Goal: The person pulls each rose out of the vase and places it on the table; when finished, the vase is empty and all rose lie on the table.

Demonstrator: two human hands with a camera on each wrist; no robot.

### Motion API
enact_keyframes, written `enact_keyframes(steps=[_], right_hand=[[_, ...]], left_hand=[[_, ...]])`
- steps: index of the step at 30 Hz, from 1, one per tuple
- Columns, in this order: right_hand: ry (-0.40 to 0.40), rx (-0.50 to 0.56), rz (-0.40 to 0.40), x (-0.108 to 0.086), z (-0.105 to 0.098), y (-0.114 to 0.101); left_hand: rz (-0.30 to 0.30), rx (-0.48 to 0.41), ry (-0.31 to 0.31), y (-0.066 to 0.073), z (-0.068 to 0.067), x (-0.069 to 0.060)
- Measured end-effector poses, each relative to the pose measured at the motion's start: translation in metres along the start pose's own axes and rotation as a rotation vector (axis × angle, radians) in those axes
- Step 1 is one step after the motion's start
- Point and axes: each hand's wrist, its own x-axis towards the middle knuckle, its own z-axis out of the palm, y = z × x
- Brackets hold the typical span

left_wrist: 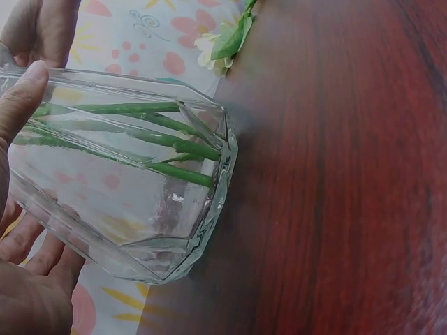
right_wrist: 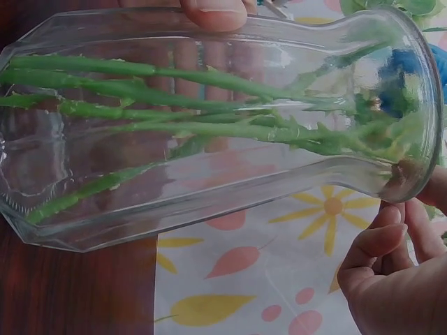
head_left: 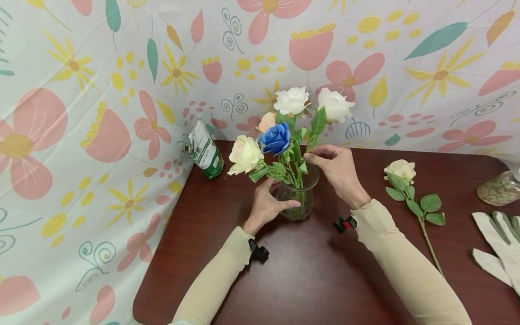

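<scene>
A clear glass vase (head_left: 298,208) stands on the table, holding several roses with green stems (right_wrist: 230,125). My left hand (head_left: 268,205) grips its body, the thumb across the near side and the fingers round the far side. At the rim, my right hand (head_left: 337,171) pinches the stem of the right-hand white rose (head_left: 335,106); the exact pinch point is partly hidden. Beside that bloom are another white rose (head_left: 291,100), a peach rose (head_left: 266,122), a blue rose (head_left: 275,138) and a cream rose (head_left: 245,154).
A single cream rose (head_left: 400,171) with leaves lies on the dark wooden table (head_left: 284,280) at the right. Further right are white gloves (head_left: 501,248) and a glass jar (head_left: 499,188). A green-and-white bag (head_left: 206,151) stands at the back left, near the flowered cloth (head_left: 122,180).
</scene>
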Motion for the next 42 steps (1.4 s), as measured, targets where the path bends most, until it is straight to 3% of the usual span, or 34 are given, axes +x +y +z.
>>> enact_keyframes(steps=[7, 25, 42], right_hand=[[0.006, 0.063, -0.023, 0.001, 0.001, 0.001], [0.132, 0.095, -0.075, -0.003, 0.0, -0.017], [0.204, 0.404, -0.186, -0.004, -0.01, -0.034]], left_hand=[[0.0, -0.005, 0.001, -0.001, 0.0, 0.0], [-0.001, 0.01, 0.001, -0.002, 0.0, 0.0], [0.015, 0.014, 0.004, -0.001, -0.001, 0.001]])
